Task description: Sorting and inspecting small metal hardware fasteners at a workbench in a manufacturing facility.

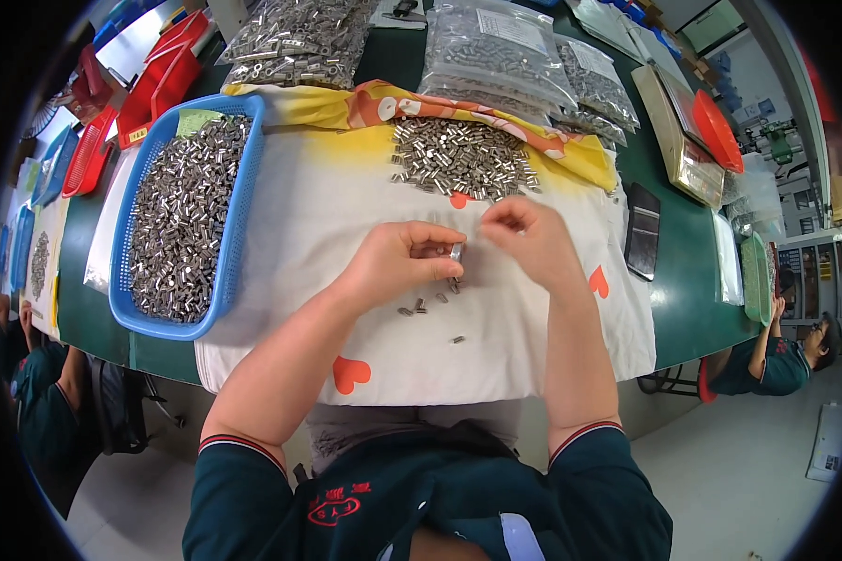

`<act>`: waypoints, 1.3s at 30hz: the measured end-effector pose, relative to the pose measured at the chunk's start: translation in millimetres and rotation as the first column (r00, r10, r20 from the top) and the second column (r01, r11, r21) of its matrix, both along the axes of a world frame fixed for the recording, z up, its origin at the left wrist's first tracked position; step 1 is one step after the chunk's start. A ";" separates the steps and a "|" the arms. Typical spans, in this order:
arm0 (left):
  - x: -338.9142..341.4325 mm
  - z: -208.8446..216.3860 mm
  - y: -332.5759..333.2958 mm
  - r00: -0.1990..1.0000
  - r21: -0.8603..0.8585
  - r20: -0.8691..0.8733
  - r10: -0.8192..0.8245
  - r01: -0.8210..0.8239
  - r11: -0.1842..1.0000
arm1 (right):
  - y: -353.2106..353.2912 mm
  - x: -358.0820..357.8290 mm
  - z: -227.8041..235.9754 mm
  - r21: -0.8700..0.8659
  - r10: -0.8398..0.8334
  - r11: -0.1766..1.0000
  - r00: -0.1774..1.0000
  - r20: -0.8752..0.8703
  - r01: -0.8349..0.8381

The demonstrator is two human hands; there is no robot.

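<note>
Over the middle of the white cloth (299, 196), my left hand (384, 262) pinches a small shiny metal cylinder (457, 252) between thumb and fingers. Just to its right, my right hand (536, 245) is raised with its fingertips pressed together and slightly blurred; whatever they hold, if anything, cannot be made out. Several loose small metal cylinders (421, 306) lie on the cloth below my left fingertips, with a single one (457, 340) nearer to me. Beyond both hands spreads a heap of similar metal cylinders (458, 157).
At left stands a blue basket (122, 271) full of metal cylinders. Clear bags of metal parts (496, 56) line the back, behind the cloth's rolled yellow edge (309, 105). A dark phone (643, 231) lies right on the green table (678, 309). Other people (776, 360) sit at both sides.
</note>
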State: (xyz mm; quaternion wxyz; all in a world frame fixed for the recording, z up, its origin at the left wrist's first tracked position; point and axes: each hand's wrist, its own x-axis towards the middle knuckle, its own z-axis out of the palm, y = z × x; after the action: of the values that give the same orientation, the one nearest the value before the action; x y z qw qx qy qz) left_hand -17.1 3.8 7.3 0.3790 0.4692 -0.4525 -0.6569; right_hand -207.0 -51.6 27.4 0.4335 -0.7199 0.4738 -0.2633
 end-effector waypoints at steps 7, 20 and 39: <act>1.2 -2.9 0.9 0.994 -0.047 -0.020 -0.111 0.110 0.993 | -9.8 1.2 -16.4 -0.211 -0.222 0.958 0.967 -0.129 0.192; 5.4 -3.1 -2.4 0.992 -0.020 -0.124 0.005 -0.008 1.000 | 1.9 12.7 -9.6 -0.292 -0.178 0.951 0.949 -0.262 0.098; 3.8 -5.6 -3.2 0.991 -0.097 -0.085 0.099 -0.108 0.989 | 23.1 21.0 12.7 -0.064 0.018 0.998 0.999 0.036 -0.015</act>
State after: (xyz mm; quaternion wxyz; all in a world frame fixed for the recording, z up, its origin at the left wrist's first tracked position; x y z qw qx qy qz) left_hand -13.3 0.6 1.7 0.4537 0.4455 -0.4449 -0.6306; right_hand -186.0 -28.5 40.1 0.4213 -0.7322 0.4511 -0.2879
